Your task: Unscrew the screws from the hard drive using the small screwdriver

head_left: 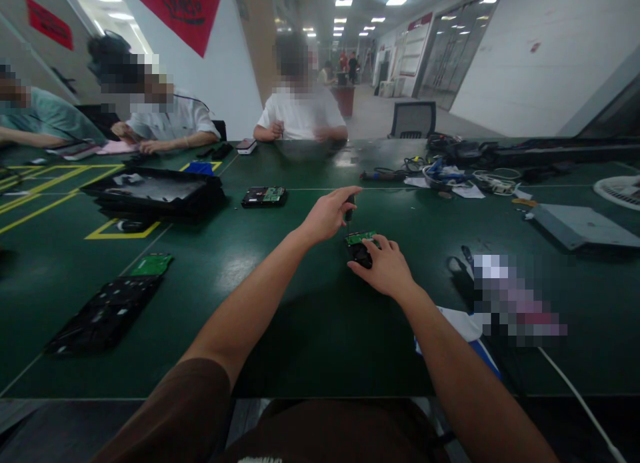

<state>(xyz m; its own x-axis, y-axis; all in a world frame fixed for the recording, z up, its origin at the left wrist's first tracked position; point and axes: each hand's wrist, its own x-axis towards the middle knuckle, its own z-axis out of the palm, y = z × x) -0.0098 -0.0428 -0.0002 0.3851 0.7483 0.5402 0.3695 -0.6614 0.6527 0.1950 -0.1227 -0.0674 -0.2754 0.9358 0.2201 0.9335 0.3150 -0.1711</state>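
Note:
My left hand [330, 213] grips a dark screwdriver [349, 208] by its handle, which stands nearly upright. Its thin shaft points down at the far left corner of a small black device with a green circuit board [361, 237], possibly a hard drive. Whether the tip touches a screw is too small to tell. My right hand [385, 266] holds this device against the table, thumb at the near side and fingers over the right side, hiding part of it. Farther left lies a similar device [264, 196], also black with a green board.
A long black panel with a green board [113, 303] lies at left, behind it a stack of black trays [155, 193]. Cables [450, 173] and a grey metal box [585, 224] are at right. A white cable [575, 396] crosses the front edge. People sit opposite.

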